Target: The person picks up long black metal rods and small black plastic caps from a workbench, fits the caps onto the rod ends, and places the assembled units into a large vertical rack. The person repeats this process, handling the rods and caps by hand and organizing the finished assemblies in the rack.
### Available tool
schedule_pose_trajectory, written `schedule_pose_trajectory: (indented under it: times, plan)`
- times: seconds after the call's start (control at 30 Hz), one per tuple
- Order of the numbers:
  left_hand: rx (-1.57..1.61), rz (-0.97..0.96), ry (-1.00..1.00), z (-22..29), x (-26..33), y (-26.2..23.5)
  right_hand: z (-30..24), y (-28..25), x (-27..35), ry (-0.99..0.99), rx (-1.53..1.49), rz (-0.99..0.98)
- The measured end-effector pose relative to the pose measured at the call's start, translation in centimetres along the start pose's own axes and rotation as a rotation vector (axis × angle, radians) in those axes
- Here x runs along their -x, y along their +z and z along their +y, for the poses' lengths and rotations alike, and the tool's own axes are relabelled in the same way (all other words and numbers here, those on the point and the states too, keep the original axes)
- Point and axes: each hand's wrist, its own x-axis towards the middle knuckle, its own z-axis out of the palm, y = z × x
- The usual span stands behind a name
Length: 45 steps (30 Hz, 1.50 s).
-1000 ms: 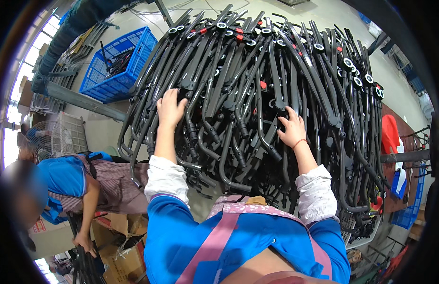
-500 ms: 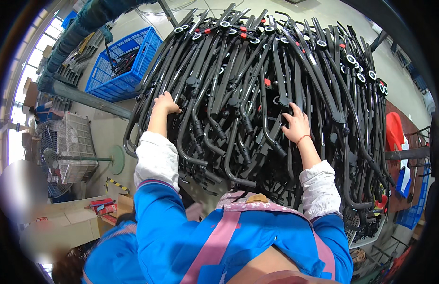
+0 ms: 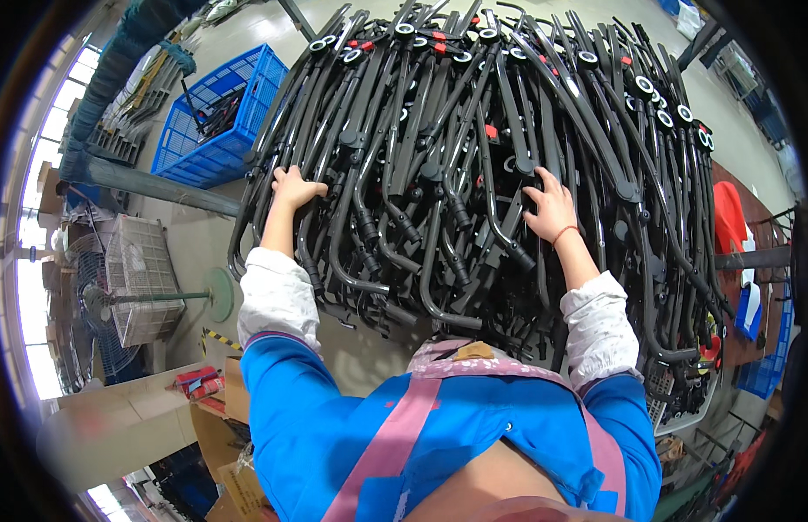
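Note:
A big heap of black bent metal tube frames (image 3: 411, 152) with white rings and small red pieces fills the middle of the head view. My left hand (image 3: 295, 187) rests on tubes along the heap's left side, its thumb stretched out to the right and the fingers spread. Over the right half, my right hand (image 3: 552, 207) lies against a flat black bar with its fingers apart. The curved, capped tube ends (image 3: 452, 320) point toward me between my forearms. What lies under my palms is hidden.
A blue plastic crate (image 3: 217, 122) with black parts stands beyond the heap at left. A padded post (image 3: 151, 183) runs nearby. At left are a fan (image 3: 108, 304) and a wire cage (image 3: 143, 270). A red cloth (image 3: 727, 228) and a pale basket (image 3: 682, 413) are at right.
My left thumb has swung outward, and both hands have shifted slightly on the tubes. The view has tilted a little. A person in blue at lower left has gone out of sight.

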Motion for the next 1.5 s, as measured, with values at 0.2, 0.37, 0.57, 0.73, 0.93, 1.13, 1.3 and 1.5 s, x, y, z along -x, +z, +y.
schedule_pose_trajectory:
  times: [0.2,0.37,0.57,0.73,0.93,1.13,1.3,1.5]
  plan:
    - [0.16,-0.24,0.128,1.5,1.5,-4.0,0.8,0.7,0.1,-0.006,0.01,0.026]
    - [0.129,-0.438,0.202,3.2,3.2,-3.2,0.6,0.8,-0.2,-0.019,0.014,0.033]
    - [0.013,-0.188,0.055,3.7,4.2,-0.1,0.8,0.8,0.0,-0.013,0.012,0.012]
    - [0.014,-0.199,0.053,4.3,3.8,-0.4,0.7,1.0,-0.1,-0.007,0.023,0.021]
    - [0.407,-0.212,0.164,4.2,6.7,-3.5,0.8,0.9,0.0,-0.004,0.007,0.013]
    - [0.6,-0.166,0.227,4.3,8.3,-3.2,0.5,0.6,0.0,0.009,-0.009,0.004]
    - [0.744,-0.147,0.229,10.6,12.6,-2.8,0.9,1.0,0.0,-0.015,-0.019,0.036]
    - [1.086,-0.329,0.285,14.3,15.5,-4.1,1.1,0.7,0.2,0.017,-0.053,0.023]
